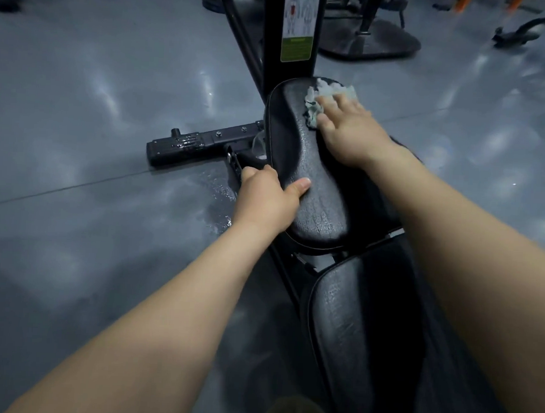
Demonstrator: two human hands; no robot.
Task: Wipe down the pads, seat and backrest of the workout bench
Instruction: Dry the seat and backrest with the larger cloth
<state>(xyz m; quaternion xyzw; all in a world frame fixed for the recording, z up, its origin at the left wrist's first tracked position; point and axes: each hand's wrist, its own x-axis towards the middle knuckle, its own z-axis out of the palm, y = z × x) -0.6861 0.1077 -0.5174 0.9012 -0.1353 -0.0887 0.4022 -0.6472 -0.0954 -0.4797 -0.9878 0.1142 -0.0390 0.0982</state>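
Head view: on the grey floor (81, 101) stands a black workout bench (288, 279), with its long backrest pad (369, 322) nearest the camera and the shorter seat pad (299, 151) just beyond, ending at a black upright post (274, 32) that bears an instruction label (299, 24). The left hand (265, 196) grips the seat pad's left edge, thumb on top and fingers curled under the rim. The right hand (348, 128) presses flat, fingers extended and slightly spread, on a crumpled pale cloth (321, 95) at the far right end of the seat pad.
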